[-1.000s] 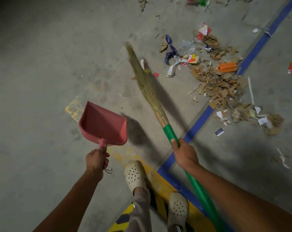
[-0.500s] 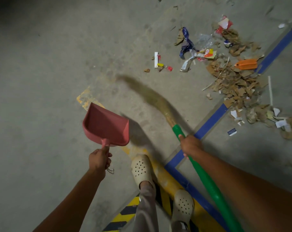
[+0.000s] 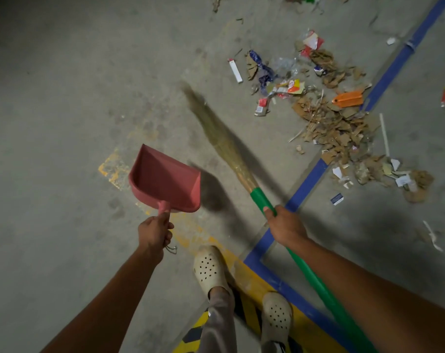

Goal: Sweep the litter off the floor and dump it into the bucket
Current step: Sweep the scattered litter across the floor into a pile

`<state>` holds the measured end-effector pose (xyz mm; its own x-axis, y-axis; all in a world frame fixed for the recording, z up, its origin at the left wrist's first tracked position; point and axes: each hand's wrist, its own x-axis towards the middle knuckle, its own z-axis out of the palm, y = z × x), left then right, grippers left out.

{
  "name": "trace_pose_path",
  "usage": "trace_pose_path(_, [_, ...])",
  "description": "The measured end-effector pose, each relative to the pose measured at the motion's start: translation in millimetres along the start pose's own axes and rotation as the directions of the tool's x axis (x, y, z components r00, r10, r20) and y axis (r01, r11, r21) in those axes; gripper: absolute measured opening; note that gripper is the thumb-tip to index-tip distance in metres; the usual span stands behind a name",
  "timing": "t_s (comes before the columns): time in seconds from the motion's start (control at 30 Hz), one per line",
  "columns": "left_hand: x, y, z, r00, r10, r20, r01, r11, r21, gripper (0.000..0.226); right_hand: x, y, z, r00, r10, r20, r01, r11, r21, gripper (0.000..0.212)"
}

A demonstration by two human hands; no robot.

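The left hand [image 3: 154, 231] grips a pink dustpan [image 3: 165, 180] by its handle; the right hand [image 3: 285, 226] holds a green-handled broom [image 3: 263, 200], its blurred bristles left of the litter [image 3: 336, 128] on the far right floor [image 3: 63, 98].

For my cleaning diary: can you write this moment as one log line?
left hand: holds dustpan | right hand: holds broom | litter: on floor | bucket: unseen

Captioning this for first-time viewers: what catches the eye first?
The pink dustpan in the left hand at centre and the green-handled broom in the right hand, bristles blurred, stand out. Upper right, a heap of cardboard scraps and wrappers lies along the blue floor line, an orange piece among it.
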<state>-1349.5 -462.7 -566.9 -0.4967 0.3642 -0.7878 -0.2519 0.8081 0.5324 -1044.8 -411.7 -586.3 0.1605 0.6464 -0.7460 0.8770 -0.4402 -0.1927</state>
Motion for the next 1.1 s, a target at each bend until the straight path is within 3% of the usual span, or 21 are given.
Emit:
trace_pose_path(0.1, [7.9, 5.2, 2.0, 1.0, 0.005, 0.008, -0.006, 1.0, 0.025, 0.028, 10.7, -7.8, 9.8, 0.986, 0.076, 0.149, -0.074, 0.997, -0.019, 0.05])
trace_pose_path(0.2, [18.0, 7.9, 1.1, 1.0, 0.005, 0.007, -0.006, 0.998, 0.059, 0.028, 21.2, -1.0, 14.9, 0.955, 0.199, 0.222, -0.228, 0.967, 0.112, 0.053])
trace_pose_path(0.43, [29.3, 20.5, 15.0, 0.998, 0.028, 0.047, -0.034, 0.988, 0.151, 0.03, 41.3, 46.8, -7.2, 0.921, 0.384, 0.068, -0.383, 0.857, 0.344, 0.06])
trace_pose_path(0.6, [17.3, 31.8, 53.2, 0.992, 0.056, 0.111, -0.078, 0.976, 0.204, 0.03, 39.1, 108.5, -29.0, 0.888, 0.458, -0.049, -0.423, 0.853, 0.307, 0.069])
trace_pose_path(0.7, [0.3, 35.6, 80.7, 0.985, 0.073, 0.156, -0.105, 0.973, 0.206, 0.031, 25.5, 141.8, -33.4, 0.876, 0.463, -0.139, -0.383, 0.84, 0.385, 0.071])
trace_pose_path(0.87, [-29.6, 26.7, 116.0, 0.974, 0.093, 0.204, -0.142, 0.96, 0.241, 0.03, -26.2, 169.6, -36.8, 0.916, 0.335, -0.22, -0.244, 0.902, 0.356, 0.05])
trace_pose_path(1.0, [-52.4, 8.6, 135.0, 0.976, 0.095, 0.198, -0.146, 0.954, 0.263, 0.029, -46.3, 201.3, -20.6, 0.958, 0.279, -0.062, -0.243, 0.909, 0.339, 0.047])
trace_pose_path(1.1, [-68.0, -8.6, 147.2, 0.978, 0.095, 0.187, -0.148, 0.945, 0.29, 0.03, -49.1, 233.7, -12.7, 0.93, 0.331, 0.158, -0.367, 0.846, 0.387, 0.046])
